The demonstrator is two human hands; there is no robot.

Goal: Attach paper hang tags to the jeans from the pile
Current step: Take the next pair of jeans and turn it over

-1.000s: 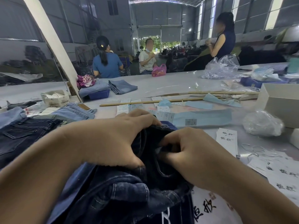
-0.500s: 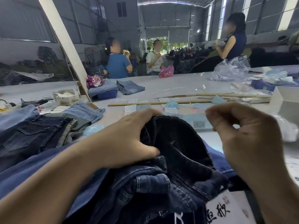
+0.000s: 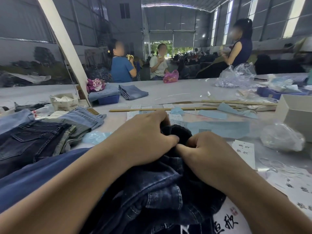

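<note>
A: Starting at the left edge. What is lying there?

B: Item one: a pile of jeans (image 3: 32, 139), dark denim on top and lighter blue pairs spreading beneath, lying flat on the table (image 3: 182, 92). Behind it a small printed carton (image 3: 65, 102) is sitting beside a slanted white beam (image 3: 65, 53).

A: And moving toward the middle?

B: Item two: the left hand (image 3: 145, 141), fingers curling down over a bunched fold of the dark jeans (image 3: 158, 191) and gripping it. Those jeans are lying heaped directly in front of the person, between both forearms.

A: The other hand?

B: Item three: the right hand (image 3: 207, 152), touching the left at the thumbs, fingers curled into the same dark fold and pinching it. Whether a tag or string is sitting inside that pinch, I cannot tell.

A: Where are the hang tags sitting?

B: Item four: white paper hang tags (image 3: 244, 152) with black characters are lying just right of the right hand, more spreading along the near right edge, one tag (image 3: 224, 222) showing under the jeans' lower edge.

A: Further right?

B: Item five: a crumpled clear plastic bag (image 3: 282, 137), then a white box (image 3: 297, 114) at the edge. Thin wooden sticks (image 3: 170, 108) and light blue paper strips (image 3: 217, 129) are lying across the table beyond the hands. Three people are standing or sitting at the far side.
</note>
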